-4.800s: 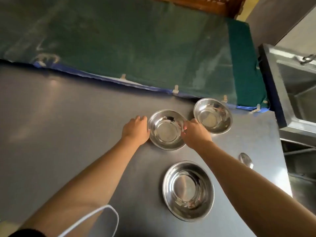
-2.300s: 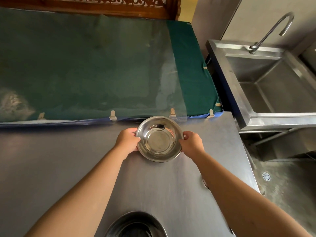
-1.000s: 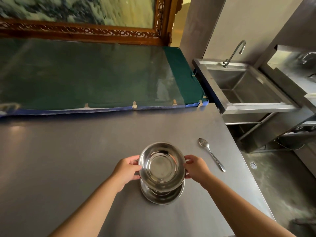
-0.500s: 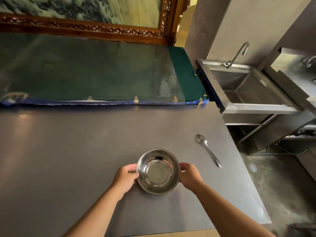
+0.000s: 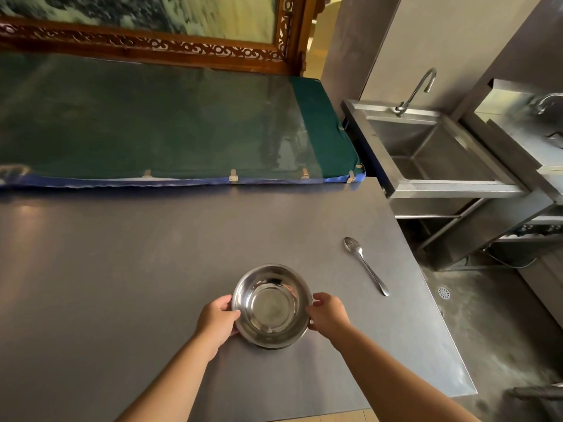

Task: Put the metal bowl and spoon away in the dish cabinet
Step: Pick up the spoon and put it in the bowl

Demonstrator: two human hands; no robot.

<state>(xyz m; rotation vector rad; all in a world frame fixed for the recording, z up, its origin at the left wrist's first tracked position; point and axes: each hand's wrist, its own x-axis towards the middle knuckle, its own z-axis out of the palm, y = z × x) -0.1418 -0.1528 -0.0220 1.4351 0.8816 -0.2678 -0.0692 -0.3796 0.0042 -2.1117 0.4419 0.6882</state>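
A shiny metal bowl [image 5: 271,306] sits on the grey table [image 5: 122,269] near its front edge, nested on other bowls hidden beneath it. My left hand [image 5: 217,321] grips its left rim and my right hand [image 5: 327,312] grips its right rim. A metal spoon [image 5: 367,264] lies on the table to the right of the bowl, bowl end pointing away from me, apart from both hands. No dish cabinet is in sight.
A green cloth-covered surface under a clear sheet [image 5: 152,123] borders the table's far side, below a carved wooden frame [image 5: 146,47]. A steel sink [image 5: 432,147] with a tap [image 5: 417,89] stands at the right, across a gap. The table's right edge drops to the floor [image 5: 493,330].
The bowl has been carried from the far side of the table and set into the stack near the front edge. Both hands stay on its rim. The spoon has not moved.
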